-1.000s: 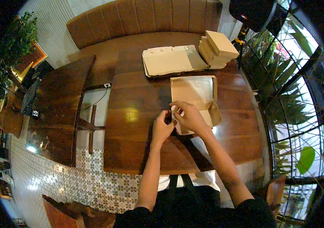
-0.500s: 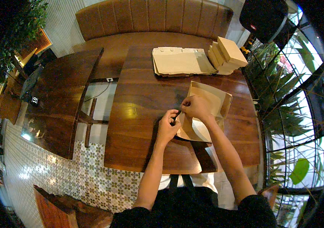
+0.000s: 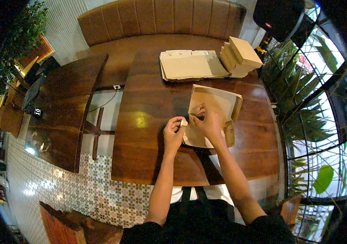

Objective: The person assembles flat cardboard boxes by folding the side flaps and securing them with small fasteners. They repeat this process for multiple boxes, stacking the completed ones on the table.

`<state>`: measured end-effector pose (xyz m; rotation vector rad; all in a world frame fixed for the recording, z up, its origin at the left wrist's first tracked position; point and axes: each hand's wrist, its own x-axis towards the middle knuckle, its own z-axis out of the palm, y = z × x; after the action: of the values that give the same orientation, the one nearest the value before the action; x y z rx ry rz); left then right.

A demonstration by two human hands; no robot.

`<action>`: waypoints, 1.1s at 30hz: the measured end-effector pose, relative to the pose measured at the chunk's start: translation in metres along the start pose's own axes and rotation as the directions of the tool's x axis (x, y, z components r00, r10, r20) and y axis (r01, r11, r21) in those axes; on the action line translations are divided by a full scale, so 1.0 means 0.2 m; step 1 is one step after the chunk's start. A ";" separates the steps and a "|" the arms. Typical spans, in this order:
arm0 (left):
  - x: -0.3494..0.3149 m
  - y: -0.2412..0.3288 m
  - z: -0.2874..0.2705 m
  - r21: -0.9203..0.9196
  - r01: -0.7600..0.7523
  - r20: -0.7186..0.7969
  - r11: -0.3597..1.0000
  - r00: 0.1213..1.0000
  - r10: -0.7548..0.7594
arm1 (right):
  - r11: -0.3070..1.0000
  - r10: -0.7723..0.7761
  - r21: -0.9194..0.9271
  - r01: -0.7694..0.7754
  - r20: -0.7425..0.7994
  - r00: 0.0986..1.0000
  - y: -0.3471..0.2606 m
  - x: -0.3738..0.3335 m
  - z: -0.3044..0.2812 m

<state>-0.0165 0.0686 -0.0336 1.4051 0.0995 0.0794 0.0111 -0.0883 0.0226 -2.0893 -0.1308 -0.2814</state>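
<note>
A partly folded brown cardboard box [image 3: 217, 96] lies on the wooden table in front of me, its far and right sides raised. At its near left corner, my left hand [image 3: 174, 133] pinches a small pale flap of the box between thumb and fingers. My right hand [image 3: 208, 123] reaches over the box from the near side, fingers curled together at its left edge. What those fingers grip is hidden behind the hand. Both forearms cross the table's near edge.
Flat cardboard sheets [image 3: 193, 65] lie stacked at the far side of the table [image 3: 141, 158]. Folded boxes [image 3: 243, 57] are piled at their right. A second table [image 3: 65, 110] stands left across a gap, a brown bench [image 3: 161, 20] behind, a window grid with plants [image 3: 307, 97] right.
The box has shifted slightly left and its raised walls stand more opened out. My right hand has moved a little nearer to me and right. My left hand has edged left, still at the corner.
</note>
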 end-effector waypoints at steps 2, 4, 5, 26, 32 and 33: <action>-0.01 0.00 -0.01 -0.043 -0.002 0.021 0.999 1.000 0.003 | 0.983 0.170 0.082 -0.166 -0.046 0.984 0.01 -0.06 0.06; -0.01 0.00 -0.01 -0.069 0.013 0.020 0.997 1.000 -0.012 | 0.992 0.109 0.073 -0.104 -0.076 0.991 0.02 -0.11 0.08; -0.01 0.00 -0.01 -0.128 0.055 0.016 0.990 0.998 -0.053 | 0.986 0.142 0.091 -0.137 -0.057 0.988 0.02 -0.13 0.08; -0.01 0.04 -0.02 -0.206 0.122 0.017 0.971 0.993 -0.121 | 0.756 0.368 0.486 -0.437 0.237 0.899 0.12 -0.22 0.09; -0.01 0.02 -0.01 -0.220 0.107 -0.014 0.970 0.993 -0.113 | 0.807 0.337 0.435 -0.401 0.218 0.916 0.12 -0.22 0.08; -0.01 0.02 -0.01 -0.215 0.100 -0.019 0.972 0.994 -0.107 | 0.803 0.340 0.437 -0.404 0.220 0.914 0.12 -0.22 0.08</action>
<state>-0.0183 0.0714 -0.0303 1.1819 0.1844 0.0240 -0.0243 -0.0858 -0.0166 -1.5917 0.1280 0.1260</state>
